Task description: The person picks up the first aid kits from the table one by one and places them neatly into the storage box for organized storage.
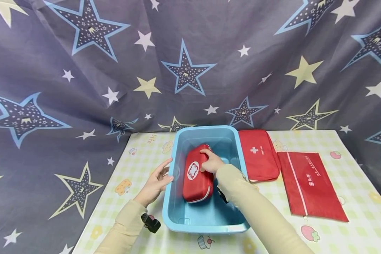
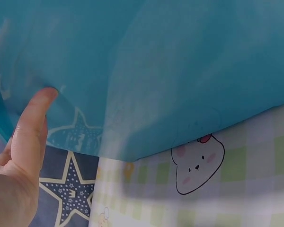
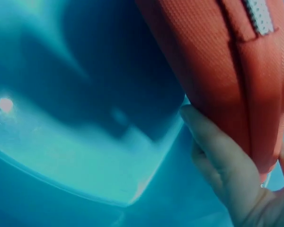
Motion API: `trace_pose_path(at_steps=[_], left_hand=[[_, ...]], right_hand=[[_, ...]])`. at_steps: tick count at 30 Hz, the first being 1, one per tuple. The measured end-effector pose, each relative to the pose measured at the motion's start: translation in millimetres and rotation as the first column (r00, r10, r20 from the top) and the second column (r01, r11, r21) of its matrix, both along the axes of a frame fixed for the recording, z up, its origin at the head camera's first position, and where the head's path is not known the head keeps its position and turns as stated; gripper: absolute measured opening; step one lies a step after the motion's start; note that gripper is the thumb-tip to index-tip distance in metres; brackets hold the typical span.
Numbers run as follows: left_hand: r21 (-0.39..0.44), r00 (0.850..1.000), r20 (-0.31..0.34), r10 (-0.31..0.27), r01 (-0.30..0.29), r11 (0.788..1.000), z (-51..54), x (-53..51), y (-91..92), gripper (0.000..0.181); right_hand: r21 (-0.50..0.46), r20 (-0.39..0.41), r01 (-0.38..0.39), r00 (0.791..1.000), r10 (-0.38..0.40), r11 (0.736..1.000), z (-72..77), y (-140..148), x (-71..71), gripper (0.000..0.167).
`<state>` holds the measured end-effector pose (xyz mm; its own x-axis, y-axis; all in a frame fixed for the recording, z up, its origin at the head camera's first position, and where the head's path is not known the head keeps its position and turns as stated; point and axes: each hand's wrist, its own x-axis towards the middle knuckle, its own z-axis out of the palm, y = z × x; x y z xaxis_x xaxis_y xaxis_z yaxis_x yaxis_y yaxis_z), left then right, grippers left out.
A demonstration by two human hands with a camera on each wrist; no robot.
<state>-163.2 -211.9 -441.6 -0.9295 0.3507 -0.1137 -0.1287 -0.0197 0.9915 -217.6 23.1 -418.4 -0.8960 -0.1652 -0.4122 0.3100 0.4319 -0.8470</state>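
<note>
A red zippered first-aid case (image 1: 197, 178) with a white oval emblem is inside the blue plastic bin (image 1: 169, 197), near its left wall. My right hand (image 1: 212, 162) reaches in and grips the far part of the case, thumb and fingers spread across it. The right wrist view shows the case (image 3: 217, 71) tilted, its side seam and white zipper visible, with my hand (image 3: 246, 189) on its end. Outside the bin, my left hand (image 1: 153, 185) is at the left wall, its fingers fairly straight. One finger (image 2: 35, 123) appears to touch the blue wall in the left wrist view.
A red first-aid pouch (image 1: 257, 164) with a white cross lies against the bin's right side. Further right is a flat red zip pouch (image 1: 314, 197) with a white strip. The checked tablecloth (image 1: 114, 211) ends at a star-patterned curtain (image 1: 209, 91) behind.
</note>
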Motion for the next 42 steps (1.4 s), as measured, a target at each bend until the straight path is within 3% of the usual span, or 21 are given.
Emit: trace_pose_path(at_steps=[15,21,34,42], left_hand=[[-0.008,1.0,-0.008,-0.001,0.001,1.0,-2.9,0.6,-1.5,0.067],[0.009,1.0,-0.007,-0.009,0.009,1.0,1.3,-0.3,-0.4,0.067],[0.013,1.0,-0.006,-0.008,0.008,1.0,-2.2,-0.4,-0.3,0.067],[0.02,1.0,0.0,-0.006,0.006,1.0,-3.0,-0.9,-0.5,0.067]], right_hand=[[0.062,0.0,0.008,1.0,-0.008,0.998,-13.7,-4,-2.6,0.079],[0.1,-0.002,-0.016,1.0,0.016,0.995,-11.9,-3,-3.6,0.077],[0.165,0.05,-0.045,0.998,0.037,0.985,-15.9,-2,-4.5,0.076],[0.228,0.006,-0.07,0.997,0.071,0.971,-16.7,-1,-4.4,0.078]])
